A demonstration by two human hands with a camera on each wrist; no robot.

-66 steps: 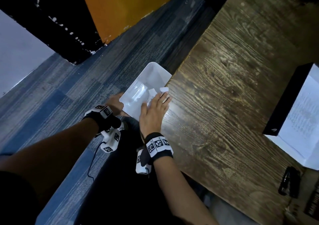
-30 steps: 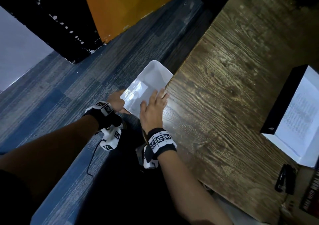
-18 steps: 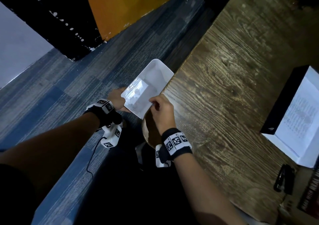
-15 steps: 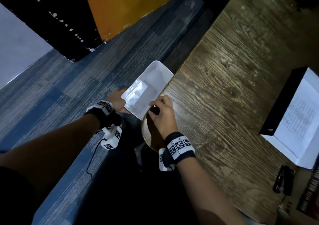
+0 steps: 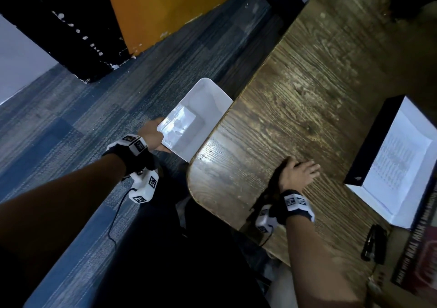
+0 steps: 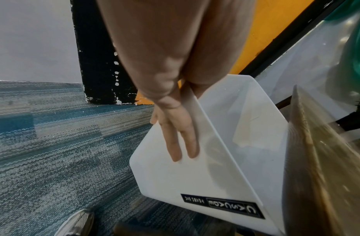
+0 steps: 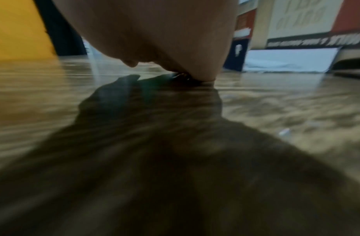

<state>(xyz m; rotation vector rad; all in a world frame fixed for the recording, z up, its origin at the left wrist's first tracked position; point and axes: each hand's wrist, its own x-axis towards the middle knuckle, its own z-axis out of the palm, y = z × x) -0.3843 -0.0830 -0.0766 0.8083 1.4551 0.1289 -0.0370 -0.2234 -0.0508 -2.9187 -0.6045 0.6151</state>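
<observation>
Head view showed a dark wooden table (image 5: 307,90) filling the right side, with blue carpet (image 5: 71,123) to its left. At the table's left edge, held over the carpet, was the white bin (image 5: 214,96), a rectangular plastic tub with rounded corners. Its open side faced up and its glossy floor caught a reflection. Whether it touched the edge could not be told. The left wrist view showed a black label (image 6: 221,205) with white lettering on its outer wall. The left hand (image 5: 152,135) pinched the bin's near wall, with fingers (image 6: 175,140) straight along the outside and thumb inside the rim. The right hand (image 5: 299,173) lay flat on the table with fingers extended, holding nothing, well apart from the bin.
</observation>
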